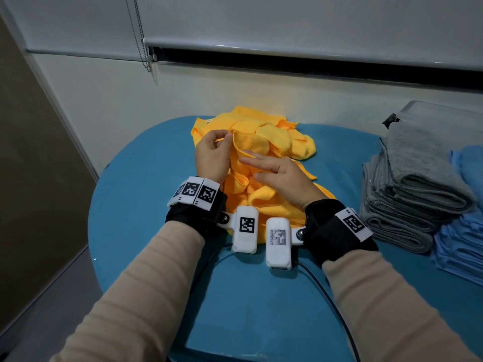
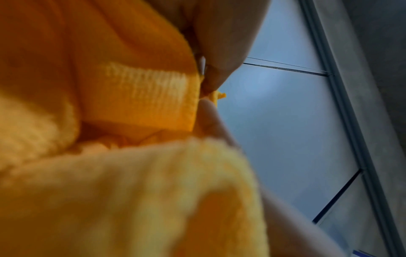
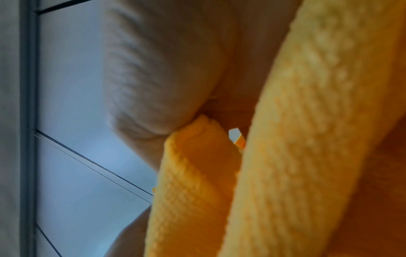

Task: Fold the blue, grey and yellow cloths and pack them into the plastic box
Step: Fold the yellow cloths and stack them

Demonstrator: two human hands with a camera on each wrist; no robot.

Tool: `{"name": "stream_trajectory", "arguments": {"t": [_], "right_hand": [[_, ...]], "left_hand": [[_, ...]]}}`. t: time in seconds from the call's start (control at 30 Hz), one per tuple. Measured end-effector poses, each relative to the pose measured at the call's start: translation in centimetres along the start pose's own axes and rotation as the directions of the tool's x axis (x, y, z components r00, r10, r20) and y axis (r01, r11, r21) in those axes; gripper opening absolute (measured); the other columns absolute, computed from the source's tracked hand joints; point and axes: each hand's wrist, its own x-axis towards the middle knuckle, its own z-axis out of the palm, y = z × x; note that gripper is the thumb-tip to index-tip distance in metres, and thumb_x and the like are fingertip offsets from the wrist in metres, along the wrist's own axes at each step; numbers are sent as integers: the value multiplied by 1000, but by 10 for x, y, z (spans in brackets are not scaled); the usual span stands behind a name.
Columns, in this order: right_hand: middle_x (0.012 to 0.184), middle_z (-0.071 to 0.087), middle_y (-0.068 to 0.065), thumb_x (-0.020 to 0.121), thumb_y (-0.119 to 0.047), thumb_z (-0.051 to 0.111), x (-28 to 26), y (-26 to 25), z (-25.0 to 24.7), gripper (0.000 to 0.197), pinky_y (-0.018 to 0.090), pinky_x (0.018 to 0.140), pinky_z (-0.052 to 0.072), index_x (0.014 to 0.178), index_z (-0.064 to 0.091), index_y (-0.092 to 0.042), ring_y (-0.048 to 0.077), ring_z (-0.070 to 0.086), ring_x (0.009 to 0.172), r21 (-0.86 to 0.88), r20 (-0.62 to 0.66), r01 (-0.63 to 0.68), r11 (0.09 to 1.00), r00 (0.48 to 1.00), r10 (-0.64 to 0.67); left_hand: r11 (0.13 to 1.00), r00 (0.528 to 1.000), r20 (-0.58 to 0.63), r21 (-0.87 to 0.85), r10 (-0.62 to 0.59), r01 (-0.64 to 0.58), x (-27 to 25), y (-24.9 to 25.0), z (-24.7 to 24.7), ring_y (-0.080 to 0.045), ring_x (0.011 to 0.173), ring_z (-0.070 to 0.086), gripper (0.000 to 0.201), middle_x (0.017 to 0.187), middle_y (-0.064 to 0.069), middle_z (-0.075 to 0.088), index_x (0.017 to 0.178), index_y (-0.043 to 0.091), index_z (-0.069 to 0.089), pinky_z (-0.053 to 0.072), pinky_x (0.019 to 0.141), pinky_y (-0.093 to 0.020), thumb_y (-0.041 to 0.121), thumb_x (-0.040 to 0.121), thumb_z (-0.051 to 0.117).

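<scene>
A crumpled heap of yellow cloths (image 1: 261, 142) lies in the middle of the blue table (image 1: 146, 231). My left hand (image 1: 230, 135) pinches the raised edge of one yellow cloth (image 2: 136, 97) between thumb and fingertips (image 2: 213, 78). My right hand (image 1: 249, 168) lies just right of it on the same heap, fingers stretched leftward, with a fold of yellow cloth (image 3: 197, 156) held between thumb (image 3: 158, 87) and fingers. Folded grey cloths (image 1: 407, 202) are stacked at the right, with folded blue cloths (image 1: 462, 236) beside them. The plastic box (image 1: 428, 111) stands behind them, half hidden under a grey cloth.
A wall with a lowered roller blind (image 1: 287, 22) and its bead chain (image 1: 139, 35) stands right behind the table. The table's rounded left edge drops to the floor (image 1: 39, 296). Black cables (image 1: 337, 304) run from the wrist cameras across the near part of the table.
</scene>
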Motion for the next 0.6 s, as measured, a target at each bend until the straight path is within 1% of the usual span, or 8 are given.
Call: {"name": "stream_trajectory", "arguments": {"t": [0.1,0.17,0.27,0.33,0.43,0.5,0.53,0.6], "right_hand": [[133,41,-19,91,5,50,1,2,0,45,-6,89,28,130,55,-15,-8,31,127,-2,-6,-6,1000,1000,6],[138,40,-15,91,3,50,2,3,0,46,-5,92,28,132,53,-17,-7,29,128,4,-16,-24,1000,1000,24],[142,40,-11,91,1,51,2,3,0,47,-3,95,27,134,52,-18,-8,28,128,-3,-11,-38,999,999,38],[135,44,-14,91,-1,53,2,1,1,43,2,99,29,129,55,-20,-7,35,127,25,-13,-9,1000,1000,9],[111,63,-7,94,-9,54,4,-1,0,19,12,92,43,105,67,-16,1,56,107,70,-254,48,996,967,-29],[90,62,-7,94,-15,55,7,4,-3,10,25,83,48,97,64,-18,7,58,89,28,-479,30,999,878,-13],[85,58,-7,94,-16,55,8,7,-4,11,29,82,48,102,61,-20,10,56,86,7,-540,-12,1000,842,14],[81,52,-6,93,-14,55,9,11,-7,34,25,81,46,125,51,-25,9,53,82,16,-553,-111,994,827,102]], "left_hand": [[997,998,49,-75,-32,36,-1,1,-1,-21,63,51,16,66,1,54,75,25,58,44,57,-29,30,90,59],[995,995,92,-92,-34,43,-3,3,-1,-15,62,53,12,68,2,55,81,23,60,44,51,-24,32,87,65],[998,993,117,-69,-5,13,-6,3,0,-8,64,59,15,69,5,61,93,15,63,47,53,-20,23,82,71],[995,994,107,-100,12,-1,-5,2,0,-8,59,57,5,62,6,62,85,13,65,46,53,-23,14,83,70],[992,994,86,-115,64,-54,-4,1,0,-5,53,49,16,53,13,58,71,18,62,40,52,-21,10,82,70],[984,987,118,-148,113,-95,-7,3,0,-5,57,49,18,54,14,58,69,19,61,40,57,-22,9,82,69],[980,981,147,-171,126,-100,-8,5,0,-7,60,50,18,56,14,59,70,19,60,41,60,-23,9,84,68],[968,952,275,-243,137,-69,-11,11,1,-9,66,54,15,65,12,63,76,18,57,45,66,-27,11,89,61]]}}
